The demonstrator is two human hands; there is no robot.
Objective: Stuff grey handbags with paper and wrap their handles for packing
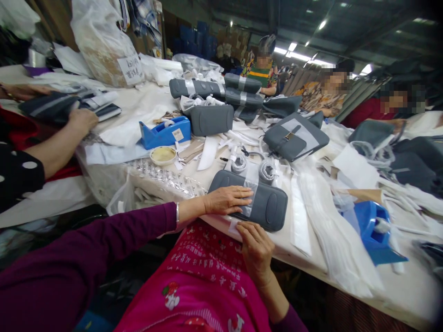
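Note:
A dark grey bag point(272, 210) lies at the table's front edge, an oval shape showing on its right end. Clear tape point(249, 203) runs across its middle. My left hand point(224, 200) rests flat on the bag, fingers stretched out over the tape. Just below the bag's front edge, my right hand point(255, 242) is closed, fingers curled, with the pale end of a thin strip point(233, 226) at its fingertips; part of the strip is hidden. Behind the bag are two coils wrapped in white point(238, 162).
A blue tape dispenser point(166, 133) and a round tin point(163, 156) stand to the left. Another blue dispenser point(375, 230) is at the right, beside white foam sheets point(332, 230). More grey bags point(212, 121) fill the back. Co-workers sit around; one's hands point(83, 119) handle a bag at left.

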